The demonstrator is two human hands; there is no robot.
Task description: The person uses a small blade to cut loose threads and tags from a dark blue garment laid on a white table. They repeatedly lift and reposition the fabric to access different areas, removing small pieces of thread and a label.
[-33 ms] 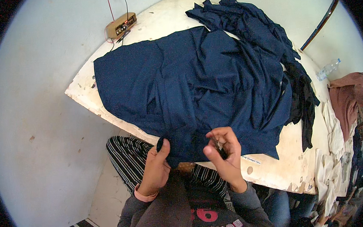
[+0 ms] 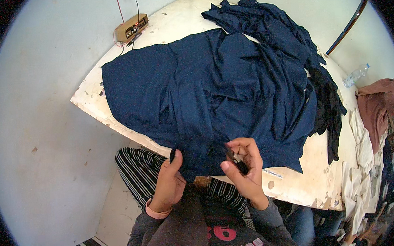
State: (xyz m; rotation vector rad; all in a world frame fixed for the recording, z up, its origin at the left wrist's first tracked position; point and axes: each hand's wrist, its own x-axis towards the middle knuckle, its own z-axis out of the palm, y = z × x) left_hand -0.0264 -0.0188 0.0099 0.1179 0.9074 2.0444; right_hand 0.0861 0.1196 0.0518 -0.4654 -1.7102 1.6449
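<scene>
Behind navy cloth (image 2: 213, 90) (table's (image 2: 295, 180) far corner): wooden box (image 2: 131, 28).

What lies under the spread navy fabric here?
The navy fabric lies on a worn white table, bare at its edges. Both hands, left hand and right hand, grip its near hem. Anything beneath the cloth's middle is covered.

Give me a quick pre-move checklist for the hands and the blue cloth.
1. Left hand grips near edge of blue cloth: ok.
2. Right hand pinches a small dark item at the hem: ok; what the item is: cannot tell.
3. Cloth lies flat on table: not ok, wrinkled and bunched.
4. Far pile of dark cloth apart from work piece: not ok, overlapping.
5. Small box off the cloth: ok.
</scene>
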